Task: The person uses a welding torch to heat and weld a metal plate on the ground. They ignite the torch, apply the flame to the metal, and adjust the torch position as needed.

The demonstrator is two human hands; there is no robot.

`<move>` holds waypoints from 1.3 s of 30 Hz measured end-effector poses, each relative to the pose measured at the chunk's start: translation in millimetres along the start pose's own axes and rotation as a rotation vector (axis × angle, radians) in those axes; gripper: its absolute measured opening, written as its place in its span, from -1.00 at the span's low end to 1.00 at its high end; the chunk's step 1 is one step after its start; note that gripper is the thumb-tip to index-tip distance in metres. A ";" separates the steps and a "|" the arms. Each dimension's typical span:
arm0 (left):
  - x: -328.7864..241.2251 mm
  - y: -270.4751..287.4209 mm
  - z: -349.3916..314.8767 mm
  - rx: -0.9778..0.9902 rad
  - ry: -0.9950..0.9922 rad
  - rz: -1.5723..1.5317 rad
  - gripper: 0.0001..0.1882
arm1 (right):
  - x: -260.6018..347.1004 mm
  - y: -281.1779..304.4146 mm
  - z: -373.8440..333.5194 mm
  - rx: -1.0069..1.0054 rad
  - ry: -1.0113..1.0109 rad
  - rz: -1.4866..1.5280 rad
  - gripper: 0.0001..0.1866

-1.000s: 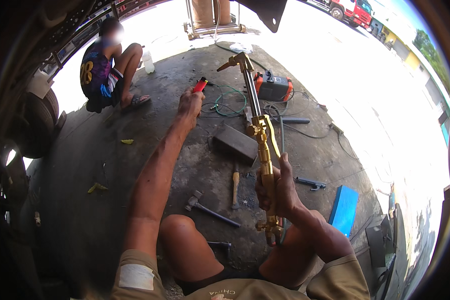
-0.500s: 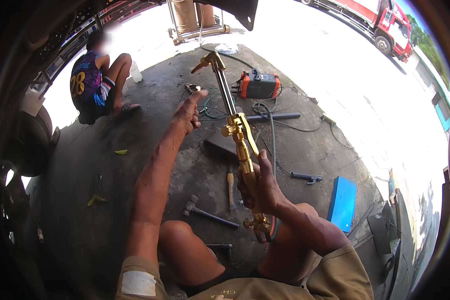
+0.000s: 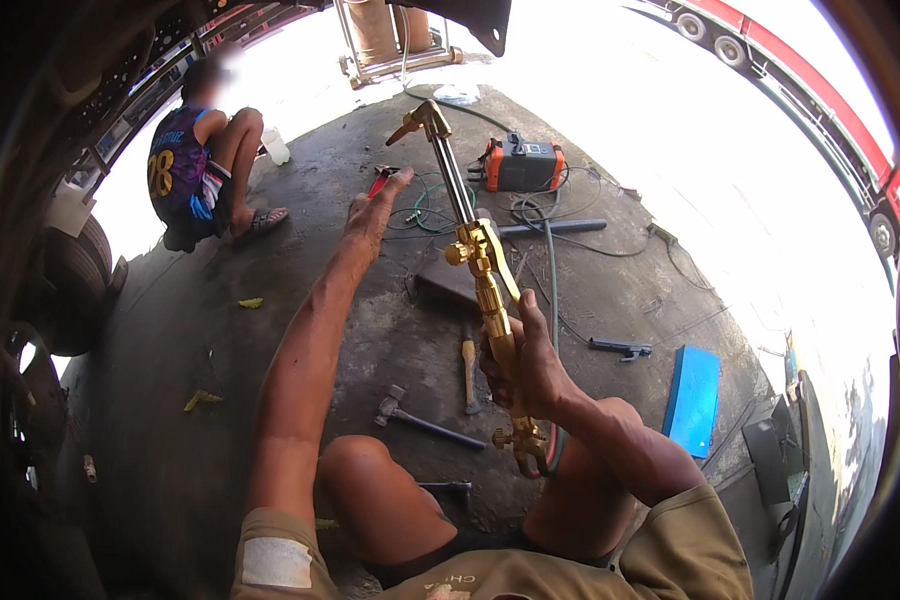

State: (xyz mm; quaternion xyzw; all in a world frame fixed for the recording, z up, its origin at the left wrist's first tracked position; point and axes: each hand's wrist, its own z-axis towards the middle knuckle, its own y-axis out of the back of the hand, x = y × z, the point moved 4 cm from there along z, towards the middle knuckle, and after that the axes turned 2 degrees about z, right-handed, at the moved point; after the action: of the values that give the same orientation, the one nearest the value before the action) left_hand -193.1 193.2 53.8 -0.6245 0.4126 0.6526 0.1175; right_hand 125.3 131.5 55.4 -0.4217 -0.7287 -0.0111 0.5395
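A brass cutting torch (image 3: 485,280) stands nearly upright before me, its angled head pointing up and to the left. My right hand (image 3: 532,365) is wrapped round its handle, the thumb beside the lever. Hoses leave its lower end by my right knee. My left hand (image 3: 373,215) is stretched forward, left of the torch tubes and apart from them. Its fingers look curled, with the thumb side up. A small red thing (image 3: 378,184) shows at its edge; whether the hand holds it, I cannot tell.
An orange-and-black welding machine (image 3: 523,165) stands ahead amid cables. On the concrete lie a hammer (image 3: 425,424), a wooden-handled tool (image 3: 470,375), an electrode holder (image 3: 620,348) and a blue panel (image 3: 691,402). Another person (image 3: 195,165) squats at the left near a tyre (image 3: 75,265).
My left hand has turned and risen slightly, and red now shows beside it. The torch stays in my right hand, nearly still. The red truck has moved along at the upper right.
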 end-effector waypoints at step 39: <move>41.3 -48.7 -294.2 0.922 0.069 0.006 -0.59 | 13.7 7.0 19.2 -0.010 0.027 0.196 -0.10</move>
State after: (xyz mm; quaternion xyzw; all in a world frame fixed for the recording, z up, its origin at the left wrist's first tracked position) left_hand 42.8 7.4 32.5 -0.5274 0.6651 0.3803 0.3674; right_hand 113.9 153.3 55.3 -0.4934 -0.6765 0.0322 0.5458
